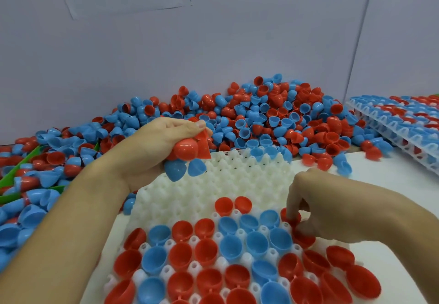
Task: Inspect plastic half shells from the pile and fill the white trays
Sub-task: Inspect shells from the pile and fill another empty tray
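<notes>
Head view: green bins (14,175) hold shells at far left; left hand (152,144) clutches several red and blue plastic half shells (187,156) above the white moulded tray (237,175); behind lies the mixed pile (261,116); right hand (316,211) fingers pinch a red shell (291,217) at the tray; filled stacked trays (399,123) far right
</notes>
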Demonstrator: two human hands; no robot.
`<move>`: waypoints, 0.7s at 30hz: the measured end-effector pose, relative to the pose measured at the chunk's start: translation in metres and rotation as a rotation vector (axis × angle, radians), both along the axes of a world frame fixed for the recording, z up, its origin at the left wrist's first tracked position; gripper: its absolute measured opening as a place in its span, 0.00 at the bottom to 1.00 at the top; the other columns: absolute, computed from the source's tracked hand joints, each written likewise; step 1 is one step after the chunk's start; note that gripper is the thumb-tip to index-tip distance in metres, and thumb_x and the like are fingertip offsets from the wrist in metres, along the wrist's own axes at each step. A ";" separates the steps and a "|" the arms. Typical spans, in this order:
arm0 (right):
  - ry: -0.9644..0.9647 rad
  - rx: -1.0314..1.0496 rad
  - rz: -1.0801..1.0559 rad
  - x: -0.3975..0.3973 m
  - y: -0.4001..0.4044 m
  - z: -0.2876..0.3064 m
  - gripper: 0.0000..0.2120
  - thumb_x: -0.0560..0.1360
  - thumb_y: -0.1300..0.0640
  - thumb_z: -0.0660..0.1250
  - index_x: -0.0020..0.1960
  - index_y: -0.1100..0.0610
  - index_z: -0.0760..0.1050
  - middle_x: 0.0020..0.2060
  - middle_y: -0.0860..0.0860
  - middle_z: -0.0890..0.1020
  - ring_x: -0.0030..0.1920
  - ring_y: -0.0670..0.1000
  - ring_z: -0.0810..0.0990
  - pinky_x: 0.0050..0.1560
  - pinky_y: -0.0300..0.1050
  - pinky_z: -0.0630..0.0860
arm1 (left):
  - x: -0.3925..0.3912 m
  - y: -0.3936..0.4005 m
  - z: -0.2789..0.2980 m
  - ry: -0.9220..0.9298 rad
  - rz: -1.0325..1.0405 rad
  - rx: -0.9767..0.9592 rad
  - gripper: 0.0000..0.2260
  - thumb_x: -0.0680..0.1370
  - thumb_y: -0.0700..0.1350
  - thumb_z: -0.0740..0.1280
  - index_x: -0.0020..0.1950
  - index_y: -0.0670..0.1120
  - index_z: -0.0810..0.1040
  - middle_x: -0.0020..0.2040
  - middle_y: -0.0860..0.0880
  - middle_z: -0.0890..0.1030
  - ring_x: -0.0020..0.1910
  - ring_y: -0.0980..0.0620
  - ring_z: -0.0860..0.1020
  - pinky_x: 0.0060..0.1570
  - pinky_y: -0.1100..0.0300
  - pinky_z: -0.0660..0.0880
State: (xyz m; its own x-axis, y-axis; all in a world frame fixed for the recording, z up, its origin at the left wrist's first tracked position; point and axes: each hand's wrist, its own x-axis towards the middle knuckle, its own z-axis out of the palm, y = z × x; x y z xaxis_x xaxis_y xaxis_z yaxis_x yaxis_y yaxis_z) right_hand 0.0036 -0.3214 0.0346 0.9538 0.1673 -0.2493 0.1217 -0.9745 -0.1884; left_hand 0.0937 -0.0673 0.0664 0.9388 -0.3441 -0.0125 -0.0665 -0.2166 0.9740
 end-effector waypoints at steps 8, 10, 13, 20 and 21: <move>-0.108 0.256 0.108 0.005 -0.022 0.022 0.06 0.77 0.48 0.70 0.50 0.36 0.80 0.40 0.35 0.80 0.39 0.38 0.79 0.41 0.35 0.74 | -0.001 0.007 0.003 -0.009 -0.021 -0.037 0.19 0.70 0.56 0.68 0.54 0.47 0.85 0.47 0.55 0.86 0.40 0.60 0.84 0.34 0.67 0.77; -0.183 0.267 0.166 0.014 -0.011 0.025 0.08 0.77 0.51 0.70 0.50 0.37 0.80 0.41 0.32 0.79 0.44 0.37 0.79 0.42 0.32 0.74 | -0.001 0.008 0.003 -0.012 -0.012 -0.041 0.19 0.69 0.57 0.68 0.54 0.47 0.85 0.51 0.54 0.86 0.43 0.57 0.84 0.36 0.66 0.79; -0.209 0.241 0.289 0.030 0.019 0.025 0.11 0.75 0.54 0.73 0.51 0.38 0.81 0.41 0.39 0.79 0.44 0.40 0.77 0.43 0.37 0.76 | 0.000 0.009 0.004 -0.009 -0.004 -0.047 0.20 0.69 0.58 0.68 0.54 0.48 0.85 0.51 0.52 0.86 0.44 0.55 0.83 0.38 0.64 0.79; -0.156 0.018 0.458 0.057 0.062 0.009 0.17 0.76 0.63 0.71 0.55 0.42 0.84 0.48 0.43 0.73 0.43 0.37 0.69 0.41 0.34 0.70 | -0.003 0.010 0.007 -0.006 -0.050 -0.089 0.18 0.69 0.57 0.68 0.52 0.47 0.85 0.41 0.54 0.86 0.37 0.59 0.82 0.34 0.66 0.77; -0.147 -0.005 0.462 0.059 0.063 0.005 0.18 0.76 0.65 0.69 0.55 0.44 0.84 0.48 0.43 0.72 0.42 0.36 0.68 0.40 0.33 0.68 | -0.003 0.010 0.007 -0.010 -0.051 -0.094 0.18 0.70 0.57 0.68 0.52 0.47 0.85 0.42 0.53 0.86 0.38 0.58 0.82 0.36 0.66 0.78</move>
State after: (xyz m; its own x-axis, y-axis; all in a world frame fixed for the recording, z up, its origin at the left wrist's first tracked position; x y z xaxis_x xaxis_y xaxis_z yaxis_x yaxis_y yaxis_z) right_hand 0.0629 -0.2584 0.0394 0.8052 0.5809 -0.1194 0.5669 -0.8130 -0.1326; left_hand 0.0910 -0.0572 0.0737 0.9201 -0.3905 0.0309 -0.0845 -0.1209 0.9891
